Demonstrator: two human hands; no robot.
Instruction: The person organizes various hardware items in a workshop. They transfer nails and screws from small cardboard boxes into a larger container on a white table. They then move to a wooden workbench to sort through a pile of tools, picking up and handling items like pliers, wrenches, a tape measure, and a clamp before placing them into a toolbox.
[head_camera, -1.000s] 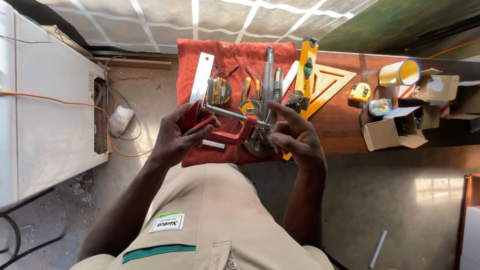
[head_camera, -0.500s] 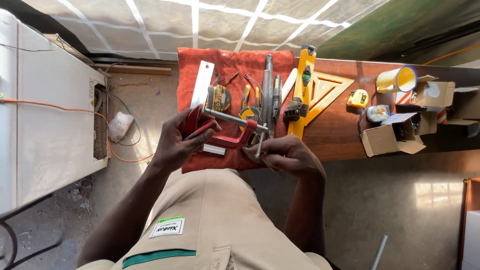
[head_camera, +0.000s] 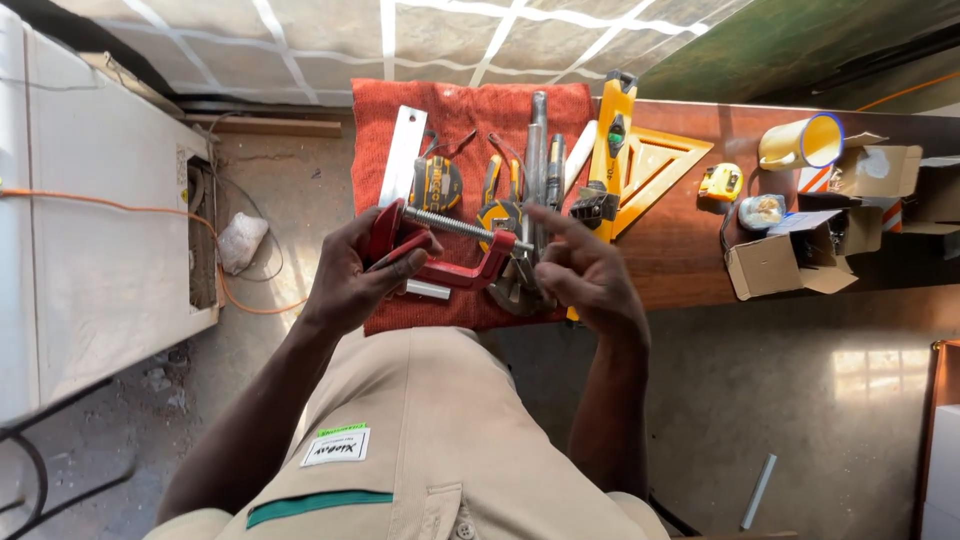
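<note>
Gripping: the left hand (head_camera: 350, 275) is wrapped round the frame end of a red C-clamp (head_camera: 440, 255), fingers curled tight over the red metal.
Right hand (head_camera: 585, 275): half open, fingers spread and bent, their tips at the far end of the clamp's threaded screw (head_camera: 460, 226) — whether they pinch the handle there I cannot tell.
Clamp position: held in the air just above the near edge of the red cloth (head_camera: 470, 120), lying roughly level, screw running from left to right.
Under the hands: grey pliers (head_camera: 515, 290) and a small silver piece (head_camera: 428, 290) lie on the cloth, partly hidden by the clamp.
Further out on the cloth: a steel ruler (head_camera: 400, 155), a round tape measure (head_camera: 437, 183), orange-handled pliers (head_camera: 497, 185) and long grey tools (head_camera: 537, 140), packed side by side (little bare cloth between them).
Right edge of the cloth: a yellow spirit level (head_camera: 612, 135) and a yellow triangular square (head_camera: 655, 165) overlap onto the brown table (head_camera: 690, 265).
Table, far right: a small yellow tape (head_camera: 720, 182), a yellow mug (head_camera: 800, 143) and open cardboard boxes (head_camera: 790, 255) — well apart from the hands.
Open room: bare table wood between the square and the boxes; concrete floor (head_camera: 790, 400) below the table's near edge.
Left side: a white cabinet (head_camera: 100, 230) with an orange cable (head_camera: 110, 205), apart from the cloth.
</note>
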